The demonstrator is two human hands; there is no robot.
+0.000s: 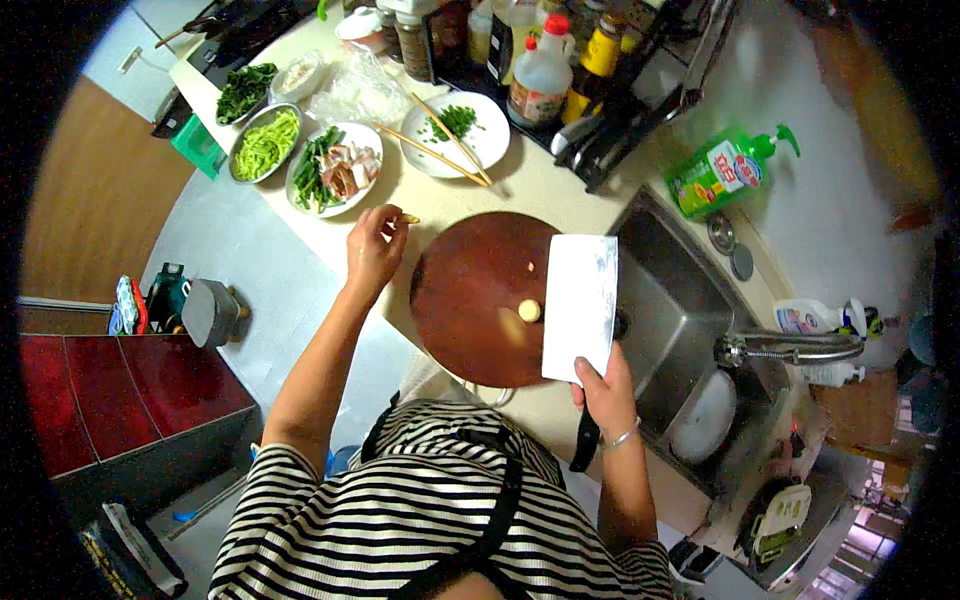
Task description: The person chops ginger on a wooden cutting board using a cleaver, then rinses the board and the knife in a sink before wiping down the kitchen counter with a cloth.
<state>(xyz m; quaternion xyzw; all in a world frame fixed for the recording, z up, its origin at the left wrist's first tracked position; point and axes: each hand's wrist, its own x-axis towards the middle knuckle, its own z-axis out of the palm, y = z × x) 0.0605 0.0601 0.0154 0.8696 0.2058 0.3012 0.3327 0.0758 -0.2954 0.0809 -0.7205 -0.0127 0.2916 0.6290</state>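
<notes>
My right hand (609, 394) grips the dark handle of a cleaver (579, 307), its broad blade flat over the right side of a round brown cutting board (465, 292). Beside the blade lies a pale round slice (529, 310), perhaps ginger. A blurred pale oblong piece (513, 327) is next to it, and a tiny crumb (531, 266) sits higher up. Off the board's upper left, my left hand (375, 244) pinches a small yellowish piece (409, 219) between thumb and fingers.
Beyond my left hand stand a plate of sliced meat and greens (334, 171), a bowl of green shreds (266, 146), and a plate (487, 142) with chopped greens and chopsticks (431, 154). The steel sink (660, 315) adjoins the board's right. Bottles (540, 82) and a knife rack (600, 142) line the back.
</notes>
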